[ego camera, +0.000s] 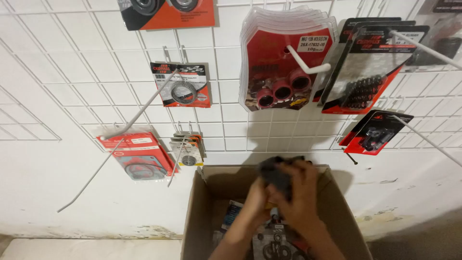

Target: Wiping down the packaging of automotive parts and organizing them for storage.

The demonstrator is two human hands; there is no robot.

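Note:
Both my hands are raised over an open cardboard box (202,202) and together grip a dark, blurred packet (274,173). My left hand (255,197) holds its lower left side. Over its right side and top wrap the fingers of my right hand (301,192). Inside the box, below my forearms, lie more packets with dark round rings and gaskets (272,243). What the held packet contains is too blurred to tell.
A white wire grid (86,62) on the wall carries long hooks with red and black blister packs: three red rollers (284,72), a gear ring (182,85), a gasket (137,156), springs (365,72), small parts (374,134). Bare hooks (428,139) jut towards me.

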